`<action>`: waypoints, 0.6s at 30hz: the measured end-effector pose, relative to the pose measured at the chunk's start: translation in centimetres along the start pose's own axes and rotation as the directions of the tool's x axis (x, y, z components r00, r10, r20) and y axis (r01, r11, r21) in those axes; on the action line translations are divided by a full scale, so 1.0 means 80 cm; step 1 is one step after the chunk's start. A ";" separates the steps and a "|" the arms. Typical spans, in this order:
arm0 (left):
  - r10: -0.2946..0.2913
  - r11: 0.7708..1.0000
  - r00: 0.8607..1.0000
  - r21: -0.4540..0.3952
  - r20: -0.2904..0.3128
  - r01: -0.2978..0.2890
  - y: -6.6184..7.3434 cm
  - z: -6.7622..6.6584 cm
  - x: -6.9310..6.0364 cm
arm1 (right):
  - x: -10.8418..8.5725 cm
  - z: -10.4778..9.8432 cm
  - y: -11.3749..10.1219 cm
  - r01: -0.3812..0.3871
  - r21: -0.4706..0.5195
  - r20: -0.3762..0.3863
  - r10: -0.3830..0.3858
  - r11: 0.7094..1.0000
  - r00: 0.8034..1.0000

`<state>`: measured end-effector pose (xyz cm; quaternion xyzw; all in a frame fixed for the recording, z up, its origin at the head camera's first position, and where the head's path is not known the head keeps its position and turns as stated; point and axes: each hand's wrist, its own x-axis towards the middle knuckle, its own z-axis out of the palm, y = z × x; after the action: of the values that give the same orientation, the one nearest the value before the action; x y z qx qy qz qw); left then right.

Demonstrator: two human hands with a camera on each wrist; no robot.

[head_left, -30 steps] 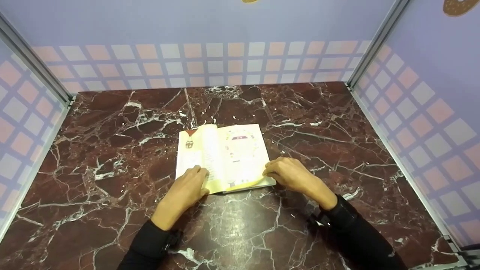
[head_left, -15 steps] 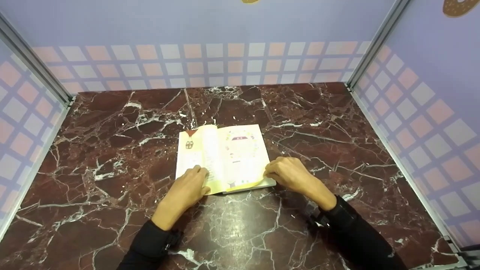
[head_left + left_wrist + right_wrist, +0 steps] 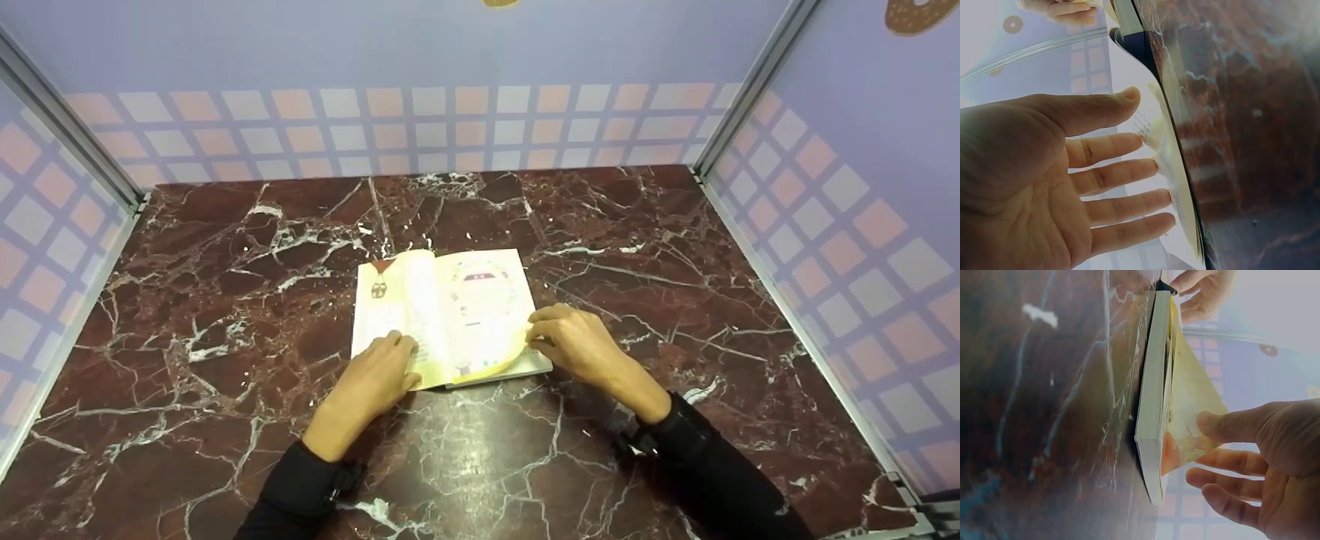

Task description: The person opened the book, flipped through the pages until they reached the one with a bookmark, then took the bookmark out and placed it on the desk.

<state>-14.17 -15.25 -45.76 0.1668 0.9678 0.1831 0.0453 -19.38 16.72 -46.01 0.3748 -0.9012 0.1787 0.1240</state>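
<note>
An open book (image 3: 484, 300) lies on the marble-patterned table, with printed text and small coloured pictures on its pages. My left hand (image 3: 379, 367) rests on the lower part of the left-hand page, its fingers (image 3: 1123, 169) nearly straight with the tips touching the paper. At the lower right corner, my right hand (image 3: 574, 341) pinches a page (image 3: 1193, 394) between thumb and fingers. That page's corner is lifted and bent up off the thick block of pages (image 3: 1152, 382) below it. Glare washes out much of the print.
Dark red marble-patterned table (image 3: 225, 322) with white veins surrounds the book. A purple wall (image 3: 450, 60) with pink and white checks stands at the back, and similar panels stand left and right. Metal posts (image 3: 757, 82) run up the corners.
My right hand has shifted slightly, and the page corner it pinches is lifted a little higher, showing more of the paper below. The left hand and the book have stayed put.
</note>
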 end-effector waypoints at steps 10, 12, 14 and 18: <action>0.001 1.000 1.000 0.002 0.002 -0.001 -0.001 0.001 -0.001 | 0.004 0.009 -0.008 -0.086 0.014 -0.101 0.087 0.996 0.991; 0.004 1.000 1.000 0.004 -0.002 -0.004 0.000 0.001 -0.001 | 0.004 0.010 -0.009 -0.108 0.025 -0.111 0.110 0.994 0.988; 0.006 1.000 1.000 0.006 -0.004 -0.006 -0.001 0.001 -0.001 | 0.004 0.010 -0.010 -0.129 0.029 -0.122 0.131 0.991 0.984; 0.009 1.000 1.000 0.006 -0.006 -0.009 -0.001 0.001 -0.001 | 0.003 0.010 -0.012 -0.168 0.050 -0.154 0.174 0.985 0.973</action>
<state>-14.14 -15.31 -45.89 0.1709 0.9677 0.1810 0.0408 -18.96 15.61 -46.40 0.2827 -0.9140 0.2345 0.1723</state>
